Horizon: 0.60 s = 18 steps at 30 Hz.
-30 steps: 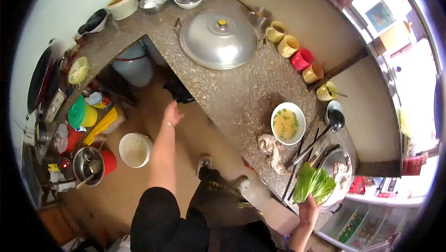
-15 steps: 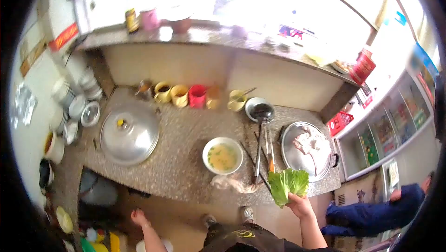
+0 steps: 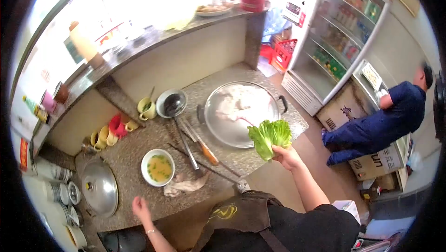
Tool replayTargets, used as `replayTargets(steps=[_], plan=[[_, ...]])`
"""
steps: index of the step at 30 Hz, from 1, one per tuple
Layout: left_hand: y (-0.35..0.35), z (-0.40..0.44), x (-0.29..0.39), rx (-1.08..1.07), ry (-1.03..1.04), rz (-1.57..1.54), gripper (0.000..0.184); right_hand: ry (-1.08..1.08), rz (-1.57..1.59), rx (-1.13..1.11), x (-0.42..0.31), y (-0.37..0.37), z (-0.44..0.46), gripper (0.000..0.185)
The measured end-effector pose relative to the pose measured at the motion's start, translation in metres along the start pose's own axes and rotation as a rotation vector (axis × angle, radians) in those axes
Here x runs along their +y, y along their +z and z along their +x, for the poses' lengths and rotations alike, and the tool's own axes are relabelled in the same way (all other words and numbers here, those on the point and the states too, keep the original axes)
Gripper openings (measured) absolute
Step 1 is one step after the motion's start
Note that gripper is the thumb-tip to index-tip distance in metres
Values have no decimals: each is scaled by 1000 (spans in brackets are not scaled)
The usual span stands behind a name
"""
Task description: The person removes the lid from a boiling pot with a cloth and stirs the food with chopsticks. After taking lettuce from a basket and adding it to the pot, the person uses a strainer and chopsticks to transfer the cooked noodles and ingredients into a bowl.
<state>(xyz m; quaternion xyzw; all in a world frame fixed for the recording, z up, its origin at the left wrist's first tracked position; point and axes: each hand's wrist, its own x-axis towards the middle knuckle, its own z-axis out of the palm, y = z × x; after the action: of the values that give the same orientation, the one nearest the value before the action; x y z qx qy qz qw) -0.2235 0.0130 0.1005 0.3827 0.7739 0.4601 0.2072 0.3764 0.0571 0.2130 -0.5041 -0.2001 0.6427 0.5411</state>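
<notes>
My right hand (image 3: 287,157) is closed around the base of a bunch of green lettuce leaves (image 3: 270,138), held up by the near edge of a large round metal lid (image 3: 218,126). Pale raw-looking meat (image 3: 244,101) lies on that lid. Over the counter's front edge hangs my left hand (image 3: 141,209), its fingers loosely curled together and nothing visible in them. Nearest to it is a white bowl (image 3: 145,171) of yellowish soup with green bits. A crumpled cloth (image 3: 186,185) lies beside the bowl.
A ladle (image 3: 186,145) rests in a metal bowl (image 3: 160,108), beside an orange-handled tool (image 3: 209,154). Another domed lid (image 3: 100,191) and several cups (image 3: 109,136) stand leftward. A person in dark blue (image 3: 385,117) is at the right, near a glass-door fridge (image 3: 341,29).
The view has swung to the right, bringing the fridge and the other person further in. My right hand has carried the lettuce to beside the lid with the meat; my left hand stays free.
</notes>
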Motion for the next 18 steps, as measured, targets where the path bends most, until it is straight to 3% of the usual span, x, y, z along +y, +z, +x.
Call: replayTargets(steps=[2, 3, 4, 5, 6, 7, 8, 9, 10, 12, 15, 18], plan=[[100, -3, 97, -304, 83, -128, 28, -48, 36, 49, -5, -32, 4, 38], [152, -12, 141, -430, 236, -130, 29, -49, 47, 58, -7, -48, 3, 38], [213, -16, 158, -568, 200, -272, 35, -73, 71, 74, -6, -66, 1, 39], [266, -15, 179, -679, 482, -54, 44, -97, 91, 93, -8, -82, -1, 40], [316, -25, 210, -780, 530, -58, 50, -97, 98, 105, -12, -94, -7, 40], [346, -48, 262, -827, 535, 25, 52, -115, 133, 153, -18, -103, -17, 41], [393, -52, 272, -856, 621, 70, 56, -133, 167, 202, -21, -112, -24, 42], [450, -46, 258, -739, 820, 81, 61, -142, 192, 218, -14, -125, -27, 43], [482, -50, 268, -752, 828, 76, 61, -149, 197, 232, -14, -136, -34, 43], [527, -60, 293, -746, 868, 390, 62, -199, 209, 312, -13, -154, -49, 44], [549, -67, 312, -794, 789, 494, 61, -210, 241, 424, -8, -178, -64, 44], [545, -60, 315, -779, 863, 492, 60, -228, 273, 471, 1, -189, -62, 45]])
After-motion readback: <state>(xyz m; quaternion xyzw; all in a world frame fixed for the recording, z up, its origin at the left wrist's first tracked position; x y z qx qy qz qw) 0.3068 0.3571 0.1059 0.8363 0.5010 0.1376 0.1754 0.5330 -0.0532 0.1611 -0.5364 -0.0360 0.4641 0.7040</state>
